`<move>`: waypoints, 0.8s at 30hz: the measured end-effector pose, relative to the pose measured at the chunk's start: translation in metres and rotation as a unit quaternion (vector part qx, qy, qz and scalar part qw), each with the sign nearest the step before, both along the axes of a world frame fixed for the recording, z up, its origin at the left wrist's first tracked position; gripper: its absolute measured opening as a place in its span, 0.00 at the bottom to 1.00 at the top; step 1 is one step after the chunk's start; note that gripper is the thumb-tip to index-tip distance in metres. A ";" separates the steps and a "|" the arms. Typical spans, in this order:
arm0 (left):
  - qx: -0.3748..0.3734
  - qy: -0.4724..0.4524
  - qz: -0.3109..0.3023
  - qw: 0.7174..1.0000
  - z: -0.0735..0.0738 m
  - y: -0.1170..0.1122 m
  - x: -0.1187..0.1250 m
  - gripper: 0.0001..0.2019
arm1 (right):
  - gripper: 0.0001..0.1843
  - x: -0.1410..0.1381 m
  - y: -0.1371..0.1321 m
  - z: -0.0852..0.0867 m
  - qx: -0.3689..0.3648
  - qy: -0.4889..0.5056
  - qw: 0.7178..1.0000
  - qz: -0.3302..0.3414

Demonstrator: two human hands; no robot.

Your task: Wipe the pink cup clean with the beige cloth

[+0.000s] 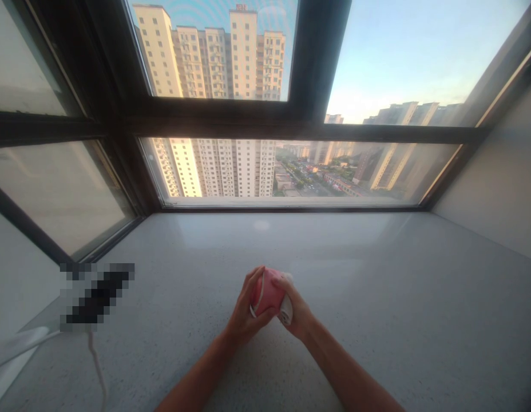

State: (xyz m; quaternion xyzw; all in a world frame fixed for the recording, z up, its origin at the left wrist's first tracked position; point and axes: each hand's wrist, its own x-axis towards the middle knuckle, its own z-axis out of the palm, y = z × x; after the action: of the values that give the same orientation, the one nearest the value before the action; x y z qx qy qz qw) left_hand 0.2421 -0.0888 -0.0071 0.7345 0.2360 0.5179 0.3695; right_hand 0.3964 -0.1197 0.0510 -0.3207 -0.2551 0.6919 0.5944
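Note:
Both my hands meet low in the middle of the view, over a speckled grey stone sill (377, 320). My left hand (247, 306) and my right hand (296, 303) grip a small rounded pink object (268, 292) from either side. A white part (286, 310) shows at its right end, and a thin white strip curves along its left side. My fingers hide much of it, and I cannot tell exactly what it is.
A dark window frame (291, 129) runs along the far edge of the sill, with tower blocks beyond the glass. At the left lies a pixelated black-and-white item (96, 297), with a thin white cable (96, 366) hanging from it. A pale wall (492, 177) stands at the right.

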 end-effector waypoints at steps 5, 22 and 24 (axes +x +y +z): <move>-0.069 -0.042 -0.021 0.997 0.001 -0.002 0.000 0.43 | 0.34 -0.004 -0.003 -0.001 0.009 -0.015 1.000 -0.023; -0.254 -0.138 -0.046 0.956 0.006 0.004 0.003 0.39 | 0.23 -0.008 -0.003 -0.021 0.186 -0.361 0.913 -0.048; -0.268 -0.152 -0.059 0.950 0.004 0.006 0.003 0.36 | 0.21 -0.008 -0.005 -0.019 0.198 -0.412 0.888 -0.044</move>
State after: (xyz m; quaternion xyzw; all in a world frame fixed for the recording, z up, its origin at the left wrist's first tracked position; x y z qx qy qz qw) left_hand 0.2455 -0.0826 -0.0026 0.5340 0.2630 0.5183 0.6141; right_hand 0.3888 -0.1247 0.0318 -0.4632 -0.5949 0.4058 0.5166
